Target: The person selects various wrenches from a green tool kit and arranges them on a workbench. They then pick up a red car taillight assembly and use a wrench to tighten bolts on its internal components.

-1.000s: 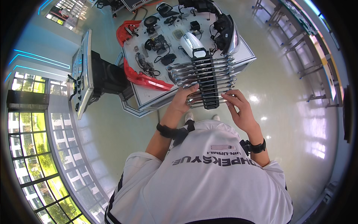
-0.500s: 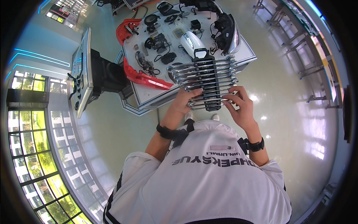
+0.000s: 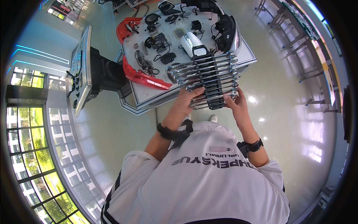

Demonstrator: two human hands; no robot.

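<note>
A black wrench rack [image 3: 211,77] full of several shiny combination wrenches [image 3: 187,77] is held up between my hands, in front of the near edge of the table. My left hand [image 3: 185,99] grips the wrenches' left ends, its thumb lying over the top and its other fingers hidden beneath. At the lower right, my right hand [image 3: 236,102] closes on the ends of the shorter wrenches, thumb on top and fingers behind. The rack's handle loop points away from me, toward a white mirror housing [image 3: 191,43].
The white table [image 3: 149,98] carries a red tail lamp [image 3: 143,76], a headlight [image 3: 228,35] and several black parts with cables [image 3: 157,43]. Left of it stands a tilted panel on a black stand [image 3: 106,70]. Workbenches [image 3: 304,26] line the right side.
My right fingers have closed from a loose pinch onto the short wrenches' right ends. The rack has tilted slightly, its right side rising. My left hand keeps its hold.
</note>
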